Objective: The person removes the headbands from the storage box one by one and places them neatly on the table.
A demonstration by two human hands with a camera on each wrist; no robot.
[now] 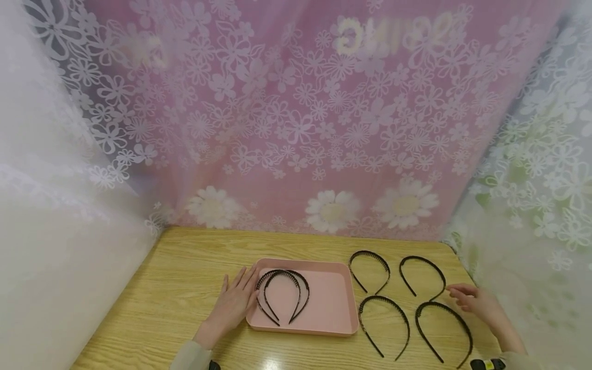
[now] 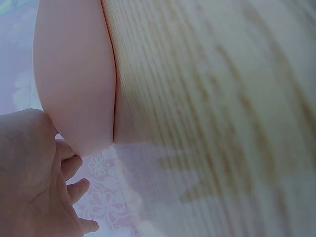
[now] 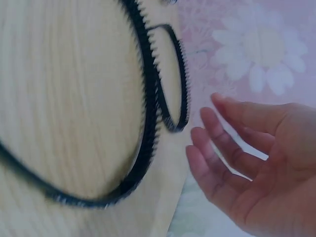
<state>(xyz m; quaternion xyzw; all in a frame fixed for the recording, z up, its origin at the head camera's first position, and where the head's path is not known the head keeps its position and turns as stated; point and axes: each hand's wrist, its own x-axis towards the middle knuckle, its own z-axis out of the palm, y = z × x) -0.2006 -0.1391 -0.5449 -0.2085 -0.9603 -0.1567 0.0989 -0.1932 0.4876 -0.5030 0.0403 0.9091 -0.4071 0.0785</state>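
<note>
My left hand point(image 1: 235, 302) lies with straight fingers along the left rim of a shallow pink tray point(image 1: 330, 300). In the left wrist view, its fingers reach past the tray's outer wall point(image 2: 74, 74). Inside the tray, at its left side, two dark toothed headbands point(image 1: 302, 280) overlap. At the table's right side is my right hand point(image 1: 478, 303), fingers loosely bent with nothing between them. Its fingertips come close to the far right headband point(image 1: 423, 258). In the right wrist view a gap shows between the fingers and the nearer headband point(image 3: 148, 98).
Right of the tray, more black headbands lie on the wooden table point(image 1: 194, 272): one at the back point(image 1: 368, 252), one in front point(image 1: 386, 298) and one at the front right point(image 1: 441, 304). Floral curtains point(image 1: 296, 128) hang behind and at both sides.
</note>
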